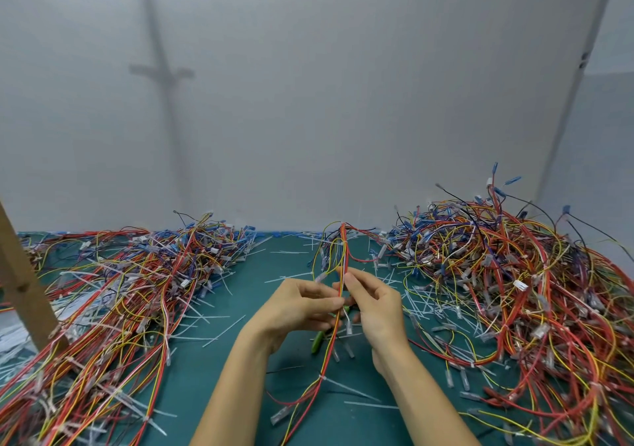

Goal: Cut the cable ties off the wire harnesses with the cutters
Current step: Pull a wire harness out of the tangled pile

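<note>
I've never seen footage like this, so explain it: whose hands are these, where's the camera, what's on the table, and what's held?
No machine here: a person works bare-handed, and the one camera sits on their head, looking forward and down. The left hand and right hand both pinch a thin harness of red, yellow and orange wires, held upright. On the dark green table mat lie two tangled heaps of similar wires, a left heap and a right heap, with loose white plastic cable ties scattered between. Green-handled cutters show partly beneath the hands; whether they are held is unclear.
</note>
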